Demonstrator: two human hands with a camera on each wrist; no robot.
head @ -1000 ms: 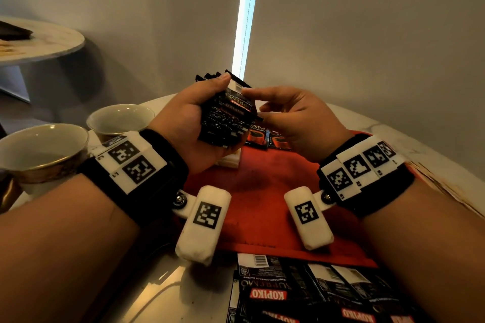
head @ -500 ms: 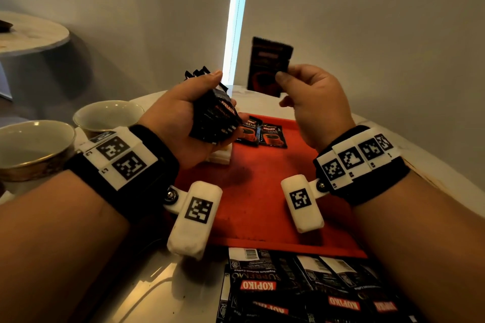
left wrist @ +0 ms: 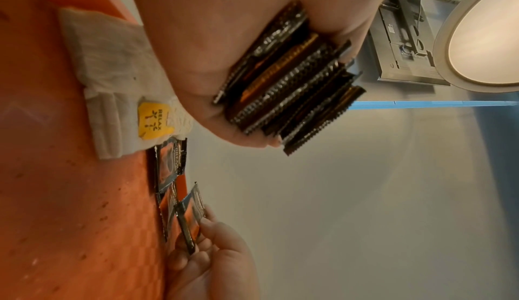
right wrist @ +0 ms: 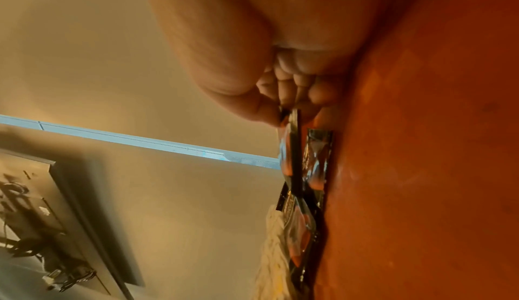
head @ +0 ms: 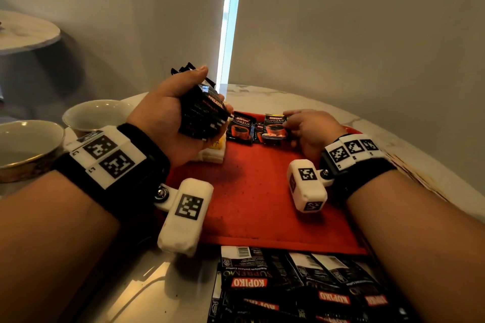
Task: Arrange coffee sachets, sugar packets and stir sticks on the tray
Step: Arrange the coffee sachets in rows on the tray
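Left hand (head: 168,118) clutching a stack (head: 203,113) of black Kopiko sachets above the red tray (head: 252,191). Right hand (head: 312,131) pinching one "Supremo" sachet (head: 274,126) at the tray's far edge, overlapping two (head: 240,127) lying flat. Beside those, white packets (left wrist: 112,87), yellow "RELAX" label. More Kopiko sachets (head: 288,286) near the front.

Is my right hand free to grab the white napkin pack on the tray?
Probably not yet: the right hand pinches a coffee sachet, and the left hand hovers over the napkin pack.
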